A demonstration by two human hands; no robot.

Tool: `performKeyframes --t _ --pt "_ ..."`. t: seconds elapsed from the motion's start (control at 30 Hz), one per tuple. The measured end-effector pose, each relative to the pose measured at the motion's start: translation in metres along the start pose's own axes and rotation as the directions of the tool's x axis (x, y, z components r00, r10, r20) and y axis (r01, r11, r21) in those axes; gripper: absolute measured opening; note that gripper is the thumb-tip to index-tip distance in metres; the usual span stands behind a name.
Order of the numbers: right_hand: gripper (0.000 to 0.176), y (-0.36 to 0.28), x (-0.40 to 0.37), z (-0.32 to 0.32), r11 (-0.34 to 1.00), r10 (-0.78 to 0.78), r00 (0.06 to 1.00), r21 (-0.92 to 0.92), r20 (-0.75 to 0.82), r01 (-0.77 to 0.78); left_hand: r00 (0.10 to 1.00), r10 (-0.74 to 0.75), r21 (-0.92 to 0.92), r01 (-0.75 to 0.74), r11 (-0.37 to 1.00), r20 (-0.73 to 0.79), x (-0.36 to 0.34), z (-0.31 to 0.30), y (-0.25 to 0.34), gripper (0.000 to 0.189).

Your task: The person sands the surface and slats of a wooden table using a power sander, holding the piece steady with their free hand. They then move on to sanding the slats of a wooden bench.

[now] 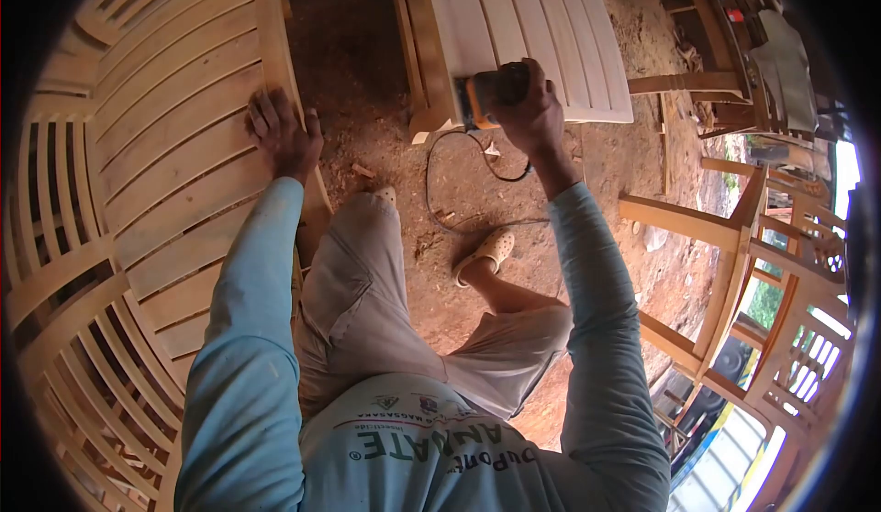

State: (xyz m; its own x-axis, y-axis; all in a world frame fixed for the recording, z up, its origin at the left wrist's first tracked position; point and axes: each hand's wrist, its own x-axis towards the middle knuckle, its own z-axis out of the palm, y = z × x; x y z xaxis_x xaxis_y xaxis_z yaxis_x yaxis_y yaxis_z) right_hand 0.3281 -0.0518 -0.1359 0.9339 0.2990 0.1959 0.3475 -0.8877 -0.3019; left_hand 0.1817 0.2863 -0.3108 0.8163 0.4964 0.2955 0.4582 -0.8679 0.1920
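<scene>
My right hand (532, 117) is wrapped round an orange and black electric sander (486, 95). The sander sits at the near left corner of a slatted wooden tabletop (560, 26), over its edge piece. A dark cord (429, 182) loops from the tool down to the dirt floor. My left hand (283, 136) rests on the front rail of a slatted wooden bench (193, 117), fingers spread over the wood and holding nothing. The sander's underside is hidden from view.
Wooden frames and chair parts (734, 246) stand along the right. Slatted backs and armrests (101, 365) fill the far left. The dirt floor (431, 283) has wood scraps and the cord on it, near my clog (496, 248).
</scene>
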Motion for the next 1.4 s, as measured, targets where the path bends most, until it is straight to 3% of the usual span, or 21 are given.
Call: performKeyframes --t 0.13,0.23,0.37,0.63,0.77,0.97,1.27,1.4 --pt "0.081 0.007 0.005 -0.004 1.000 -0.010 1.000 0.000 -0.025 0.010 1.000 0.002 -0.012 -0.002 1.000 -0.006 0.001 0.000 -0.001 0.073" --pt "0.078 -0.015 -0.003 -0.007 0.991 -0.120 0.993 0.067 0.010 0.119 1.000 -0.002 -0.016 0.002 1.000 -0.005 0.000 0.000 -0.001 0.074" --pt "0.078 -0.038 -0.011 -0.013 0.985 -0.141 0.975 0.126 0.169 0.121 0.999 0.012 -0.017 -0.013 1.000 -0.040 0.000 0.006 -0.003 0.074" --pt "0.081 0.027 -0.011 -0.025 0.956 -0.286 0.952 0.103 0.109 0.275 1.000 -0.014 0.002 0.014 1.000 -0.012 -0.001 0.004 -0.002 0.075" --pt "0.078 0.019 0.006 -0.016 0.958 -0.282 0.955 0.087 0.088 0.275 0.999 -0.002 -0.004 0.002 1.000 -0.036 -0.002 0.006 -0.001 0.074" --pt "0.081 -0.022 -0.013 -0.021 0.939 -0.329 0.924 0.169 0.194 0.299 0.996 0.022 -0.028 -0.024 0.999 -0.091 -0.001 0.011 -0.005 0.073" --pt "0.079 0.044 -0.010 -0.035 0.936 -0.339 0.920 0.164 0.198 0.310 0.997 0.016 -0.050 -0.020 0.999 -0.078 -0.002 0.012 -0.005 0.076" --pt "0.078 0.025 -0.010 -0.035 0.931 -0.358 0.907 0.163 0.219 0.328 0.994 0.025 -0.024 -0.027 0.999 -0.106 -0.002 0.013 -0.005 0.073"
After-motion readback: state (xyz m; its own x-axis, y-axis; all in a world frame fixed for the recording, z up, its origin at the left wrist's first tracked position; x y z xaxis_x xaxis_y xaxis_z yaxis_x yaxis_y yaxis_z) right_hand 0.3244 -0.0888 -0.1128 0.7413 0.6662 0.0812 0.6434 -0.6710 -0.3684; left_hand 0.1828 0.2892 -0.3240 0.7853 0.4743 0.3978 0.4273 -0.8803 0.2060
